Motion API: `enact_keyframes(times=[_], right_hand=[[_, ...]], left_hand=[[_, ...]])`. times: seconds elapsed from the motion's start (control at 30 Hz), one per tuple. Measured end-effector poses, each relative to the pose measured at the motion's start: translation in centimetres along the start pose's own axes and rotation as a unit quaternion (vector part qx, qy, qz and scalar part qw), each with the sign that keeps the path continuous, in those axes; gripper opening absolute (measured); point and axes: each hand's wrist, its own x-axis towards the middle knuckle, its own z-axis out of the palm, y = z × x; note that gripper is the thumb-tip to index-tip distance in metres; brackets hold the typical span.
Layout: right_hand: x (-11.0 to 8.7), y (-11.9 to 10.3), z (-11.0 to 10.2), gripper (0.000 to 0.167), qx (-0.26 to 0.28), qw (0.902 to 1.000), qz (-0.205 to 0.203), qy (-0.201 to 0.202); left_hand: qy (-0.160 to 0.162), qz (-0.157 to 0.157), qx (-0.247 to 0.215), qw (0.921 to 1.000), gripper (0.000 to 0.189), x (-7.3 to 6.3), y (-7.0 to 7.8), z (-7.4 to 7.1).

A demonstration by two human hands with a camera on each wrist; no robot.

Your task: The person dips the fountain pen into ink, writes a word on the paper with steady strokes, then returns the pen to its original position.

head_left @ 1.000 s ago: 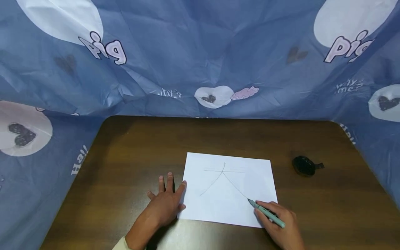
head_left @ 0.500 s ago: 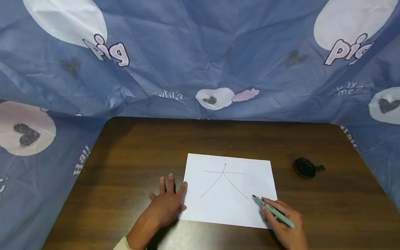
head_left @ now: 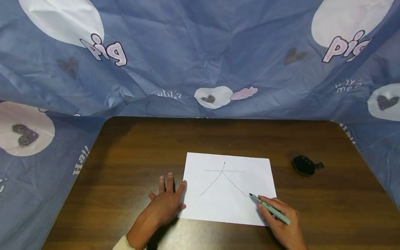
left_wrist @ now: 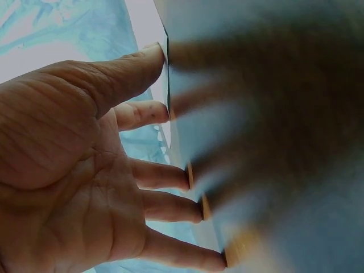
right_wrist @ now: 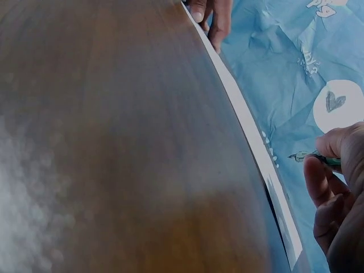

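A white sheet of paper lies on the table with thin dark lines on it: one horizontal, crossed by a short upper stroke that splits into two slanting legs. My right hand pinches a pale green pen at the sheet's lower right. Its dark tip shows just right of the right leg's lower end. In the right wrist view, thumb and fingers close round the pen. My left hand is spread flat, fingers apart, with thumb and index fingertip at the sheet's left edge. The left wrist view shows its palm side.
A small black object with a short tab sits on the brown wooden table, right of the paper. Behind and beside the table hangs a blue printed cloth with hearts and lettering.
The right hand has lifted the pen tip off the end of the right slanting stroke, to the right, then shifted slightly back left. The left hand and paper stay put.
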Motion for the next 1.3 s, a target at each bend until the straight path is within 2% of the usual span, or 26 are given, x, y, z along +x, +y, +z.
enact_keyframes(times=[0.23, 0.6, 0.87, 1.1, 1.3], right_hand=[[0.2, 0.1, -0.1, 0.027, -0.007, 0.9997, 0.022, -0.012], [0.4, 0.4, -0.2, 0.026, -0.015, 0.9998, 0.010, -0.005], [1.1, 0.8, -0.6, 0.027, -0.011, 0.9990, -0.033, 0.030], [2.1, 1.6, -1.8, 0.030, 0.001, 0.9944, -0.079, 0.070], [2.6, 2.5, -3.1, 0.027, -0.018, 0.9937, -0.044, 0.101]], left_hand=[[0.003, -0.001, 0.004, 1.0000, 0.065, 0.1, 0.1, 0.0], [-0.003, -0.003, 0.009, 1.0000, 0.065, 0.1, 0.3, 0.0], [-0.006, -0.010, 0.005, 0.9999, 0.065, 0.1, 0.4, -0.3], [-0.004, -0.009, 0.006, 0.9999, 0.065, 0.2, 0.4, -0.4], [-0.006, -0.009, 0.009, 0.9999, 0.065, 0.0, 0.6, -0.4]])
